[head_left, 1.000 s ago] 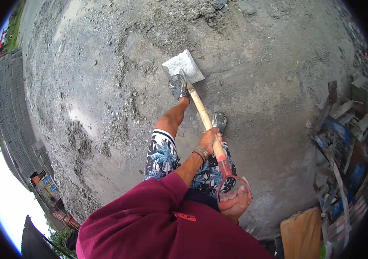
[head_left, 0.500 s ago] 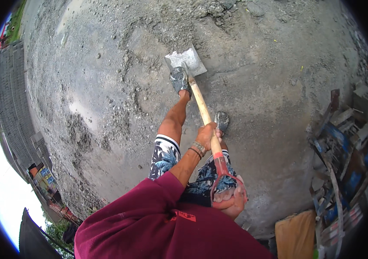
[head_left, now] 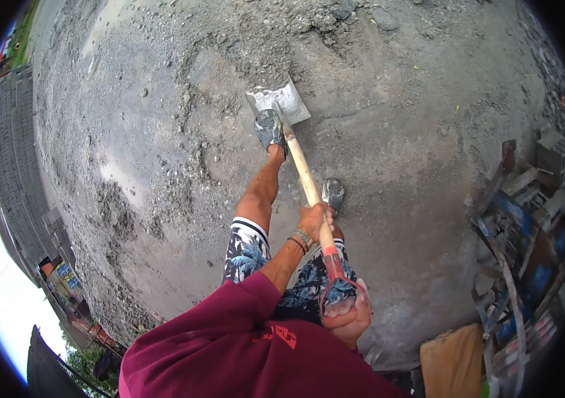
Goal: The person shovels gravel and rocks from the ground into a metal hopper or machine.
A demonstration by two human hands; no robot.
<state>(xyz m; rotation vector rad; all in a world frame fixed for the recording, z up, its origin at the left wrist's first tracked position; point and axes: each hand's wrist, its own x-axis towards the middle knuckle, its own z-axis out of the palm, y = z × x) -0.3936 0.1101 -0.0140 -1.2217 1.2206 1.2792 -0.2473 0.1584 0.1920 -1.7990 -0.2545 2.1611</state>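
Note:
A shovel [head_left: 306, 174] with a pale wooden shaft and a red D-shaped handle slants from my body out to the ground. Its square metal blade [head_left: 294, 105] lies low on the gravelly ground, partly coated with grey dirt. My left hand [head_left: 313, 222] wraps round the lower middle of the shaft, a bracelet at the wrist. Close to my body, my right hand [head_left: 351, 323] is closed on the red handle's grip. My left shoe [head_left: 269, 128] overlaps the blade's near left corner; whether it presses on it, I cannot tell. My right shoe [head_left: 333, 193] stands farther back, right of the shaft.
Loose gravel [head_left: 183, 179] spreads over the ground left of my legs and beyond the blade. At the right lies a heap of scrap wood and metal [head_left: 521, 245], with a hollow block [head_left: 554, 156] behind it. A brown board [head_left: 451, 361] stands at the lower right. A grey block wall [head_left: 14, 146] runs along the left.
The view has shifted slightly, so ground and shovel appear a little lower and farther left. Both hands keep their hold, and the blade stays at nearly the same spot on the ground.

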